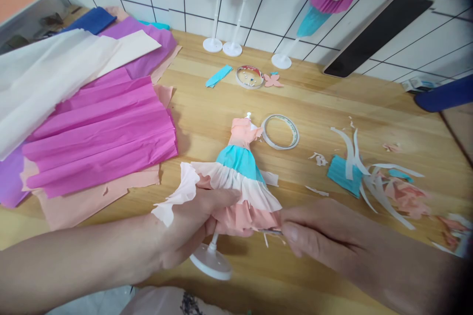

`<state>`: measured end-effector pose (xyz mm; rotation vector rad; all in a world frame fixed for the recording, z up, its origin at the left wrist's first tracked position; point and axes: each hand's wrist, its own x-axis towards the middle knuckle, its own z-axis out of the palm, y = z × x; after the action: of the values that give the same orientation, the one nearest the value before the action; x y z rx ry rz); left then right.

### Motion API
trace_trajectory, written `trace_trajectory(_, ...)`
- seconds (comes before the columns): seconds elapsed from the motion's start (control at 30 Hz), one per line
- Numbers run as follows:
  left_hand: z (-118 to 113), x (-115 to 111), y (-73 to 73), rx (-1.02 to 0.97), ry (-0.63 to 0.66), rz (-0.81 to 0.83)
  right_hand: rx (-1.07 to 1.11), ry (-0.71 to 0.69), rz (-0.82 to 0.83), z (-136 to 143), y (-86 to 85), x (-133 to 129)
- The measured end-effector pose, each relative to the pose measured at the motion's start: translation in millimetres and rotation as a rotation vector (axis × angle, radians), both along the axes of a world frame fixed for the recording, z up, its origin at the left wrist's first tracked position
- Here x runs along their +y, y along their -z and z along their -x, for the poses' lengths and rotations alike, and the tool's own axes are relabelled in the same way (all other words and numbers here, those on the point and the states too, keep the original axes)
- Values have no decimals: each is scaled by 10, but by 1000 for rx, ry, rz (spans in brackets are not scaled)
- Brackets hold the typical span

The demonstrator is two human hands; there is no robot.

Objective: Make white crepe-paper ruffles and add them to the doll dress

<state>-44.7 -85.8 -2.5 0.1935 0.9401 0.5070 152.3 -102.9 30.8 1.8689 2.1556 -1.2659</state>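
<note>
A small paper dress [240, 157] with pink, turquoise, white and salmon tiers lies tilted on a white stand [211, 260], its top pointing away from me. My left hand [199, 214] grips the skirt from the left, thumb on the white tier. A loose white ruffled strip [181, 192] hangs over that wrist. At the salmon hem, my right hand [318, 236] is closed round a thin metal tool [271, 231], perhaps scissors, mostly hidden by the fingers. Small paper slivers lie just below the hem.
Tape rings [280, 132] [250, 77] lie beyond the dress. Crepe paper sheets [107, 133] are piled at left. Paper scraps [384, 189] lie at right. White stands [212, 45] [232, 49], a dressed stand [281, 61] and a dark phone-like slab [377, 34] stand by the tiled wall.
</note>
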Motion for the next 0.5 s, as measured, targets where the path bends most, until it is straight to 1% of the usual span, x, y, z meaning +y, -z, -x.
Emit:
trace_trajectory(0.07, -1, -6, 0, 4, 0, 1, 34, -104, 50, 41, -45, 11)
trace_trajectory(0.13, 2, -16, -10, 0, -7, 4, 31, -150, 50, 75, -76, 21)
trace_trajectory(0.2, 8, -25, -22, 2, -13, 10, -15, -137, 56, 84, -94, 26)
trace_trajectory(0.33, 30, -30, -24, 9, 1, -1, -66, -34, 193, 10, -81, 23)
trace_trajectory(0.4, 41, -27, -10, 1, 15, -8, -69, -16, 224, -39, -48, 11)
trace_trajectory(0.43, 44, -26, -1, 1, 13, -8, -59, -33, 210, -55, -27, 0)
trace_trajectory(0.5, 45, -21, 17, 11, -7, -5, -62, -49, 56, -63, 14, -33)
